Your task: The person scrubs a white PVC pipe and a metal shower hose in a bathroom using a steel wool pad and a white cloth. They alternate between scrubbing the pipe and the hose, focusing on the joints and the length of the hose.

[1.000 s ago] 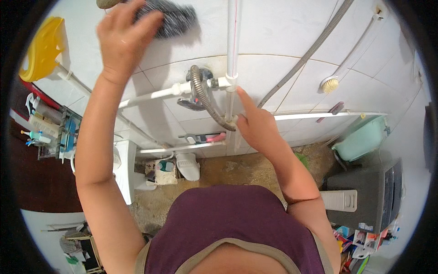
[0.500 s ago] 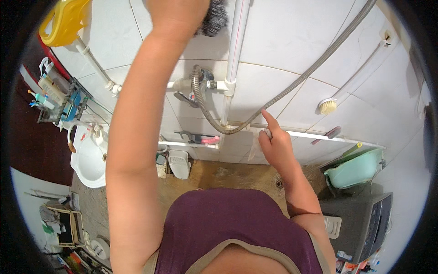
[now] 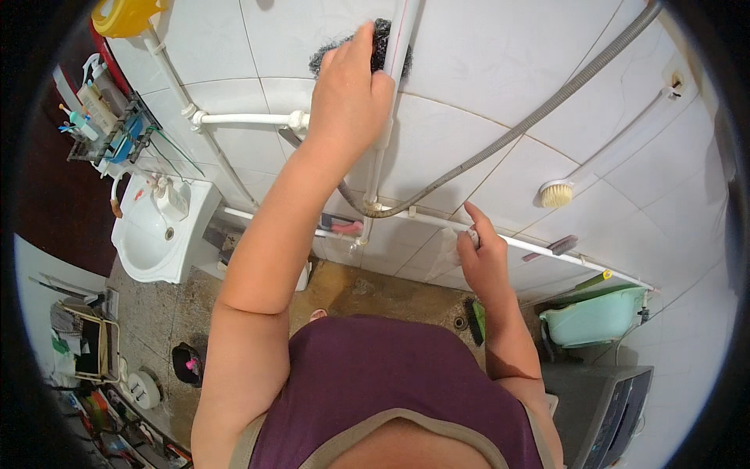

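Observation:
My left hand [image 3: 351,102] is raised to the tiled wall, its fingers closed round a dark grey wiry scouring pad [image 3: 381,47]. The pad presses against and partly behind a white vertical pipe [image 3: 400,59]. Lower to the right is my right hand [image 3: 486,262], index finger stretched out and the other fingers curled. From it hangs a thin, translucent whitish plastic bag [image 3: 445,252], partly hidden by the hand. A grey flexible shower hose [image 3: 516,129] loops across the wall between the hands; the tap is mostly covered by my left forearm.
On the left are a white washbasin [image 3: 148,270] and a wire rack of bottles [image 3: 105,129]. A white long-handled brush [image 3: 556,194] hangs on the right wall, above a mint-green basin [image 3: 598,319] and a grey washing machine [image 3: 601,406]. A horizontal white pipe [image 3: 531,246] runs low along the wall.
My left hand has come down with the scouring pad, from the top edge to the vertical pipe. My right hand is slightly lower and further right, and the view has shifted.

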`<state>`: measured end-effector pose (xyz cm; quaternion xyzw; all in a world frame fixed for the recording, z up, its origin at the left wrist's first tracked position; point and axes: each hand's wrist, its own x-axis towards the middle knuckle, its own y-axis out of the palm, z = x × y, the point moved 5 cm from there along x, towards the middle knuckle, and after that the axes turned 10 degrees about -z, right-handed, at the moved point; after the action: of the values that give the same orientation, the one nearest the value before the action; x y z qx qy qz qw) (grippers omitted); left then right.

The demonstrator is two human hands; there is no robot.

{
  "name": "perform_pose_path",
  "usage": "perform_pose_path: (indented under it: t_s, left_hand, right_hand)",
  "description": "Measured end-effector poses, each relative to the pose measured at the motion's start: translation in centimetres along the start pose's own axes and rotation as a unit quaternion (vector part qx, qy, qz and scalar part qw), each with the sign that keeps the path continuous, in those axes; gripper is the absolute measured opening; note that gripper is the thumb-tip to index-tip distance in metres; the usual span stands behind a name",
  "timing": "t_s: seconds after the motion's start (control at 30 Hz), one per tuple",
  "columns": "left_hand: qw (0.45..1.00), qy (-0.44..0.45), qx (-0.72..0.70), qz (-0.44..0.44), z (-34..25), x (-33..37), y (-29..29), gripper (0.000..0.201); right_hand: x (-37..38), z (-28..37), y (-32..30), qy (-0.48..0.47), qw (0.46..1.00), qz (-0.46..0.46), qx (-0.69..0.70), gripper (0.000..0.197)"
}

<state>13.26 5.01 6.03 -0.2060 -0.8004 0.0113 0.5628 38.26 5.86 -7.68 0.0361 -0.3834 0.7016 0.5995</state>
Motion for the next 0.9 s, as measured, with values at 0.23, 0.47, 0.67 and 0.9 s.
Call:
perform_pose_path:
  t_s: [0.23, 0.47, 0.67, 0.9]
  left_hand:
    - [0.971, 0.101, 0.21, 0.054, 0.9, 0.9, -0.7, 0.058]
    - [0.991, -0.046, 0.083, -0.097, 1.8, 3.8, -3.1, 0.048]
    - [0.942, -0.213, -0.258, -0.035, -1.6, -4.8, -4.1, 0.068]
    - [0.949, -0.136, -0.234, 0.16, -5.0, -13.5, -0.1, 0.09]
  right_hand:
    - [-0.2, -1.8, -0.3, 0.04, 0.999, 0.008, 0.01, 0.04]
    - [0.1, -1.9, -1.4, 0.039, 0.999, -0.01, 0.021, 0.037]
    - [0.9, -1.1, -1.7, 0.073, 0.995, 0.046, 0.059, 0.034]
    - [1.1, 1.6, 2.4, 0.271, 0.84, 0.111, 0.456, 0.035]
